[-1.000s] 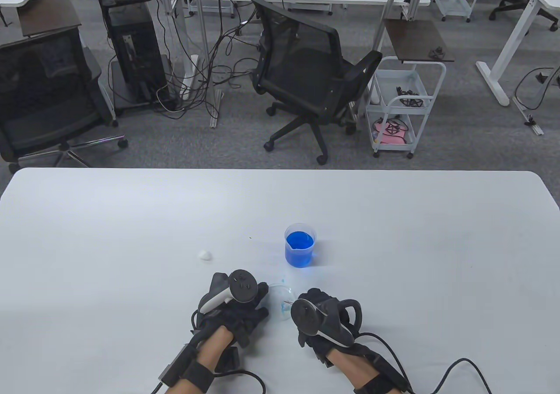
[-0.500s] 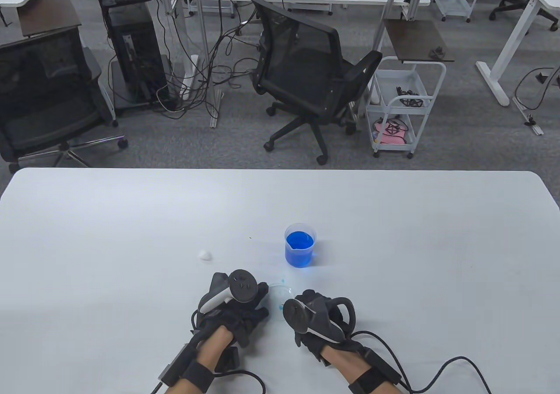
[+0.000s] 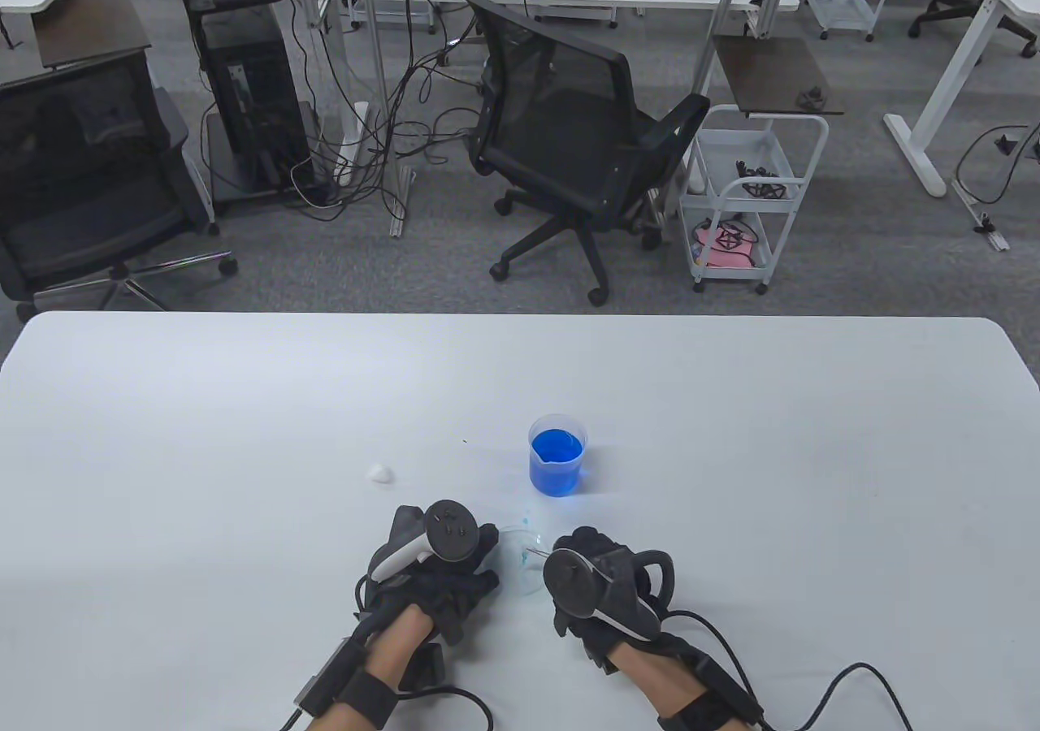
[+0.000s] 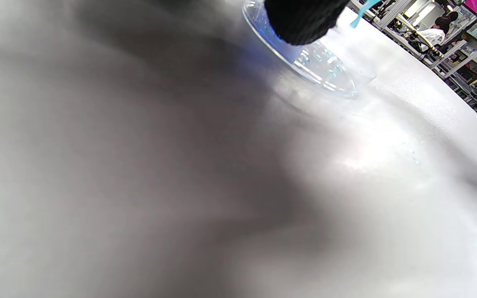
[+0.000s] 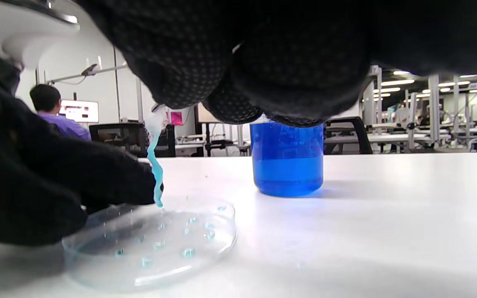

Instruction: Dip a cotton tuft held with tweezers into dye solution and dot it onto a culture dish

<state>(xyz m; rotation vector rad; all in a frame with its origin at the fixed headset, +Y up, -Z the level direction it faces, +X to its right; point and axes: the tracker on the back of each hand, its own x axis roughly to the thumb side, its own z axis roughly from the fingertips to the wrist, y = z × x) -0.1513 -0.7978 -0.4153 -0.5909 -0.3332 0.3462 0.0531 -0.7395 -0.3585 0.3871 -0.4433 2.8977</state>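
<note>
At the lower centre of the table view, a clear dish is steadied by the left hand, while a blue-soaked cotton strand is pinched in tweezers gripped by the right hand, below the beaker.

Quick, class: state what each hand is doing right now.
Left hand: fingers resting on the dish rim, steadying it.
Right hand: holding the dyed cotton strand above the dish; the tweezers are mostly hidden.

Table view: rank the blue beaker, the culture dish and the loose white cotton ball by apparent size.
Largest to smallest:
1. blue beaker
2. culture dish, though both hands hide part of it, so this rank is unsure
3. loose cotton ball
</note>
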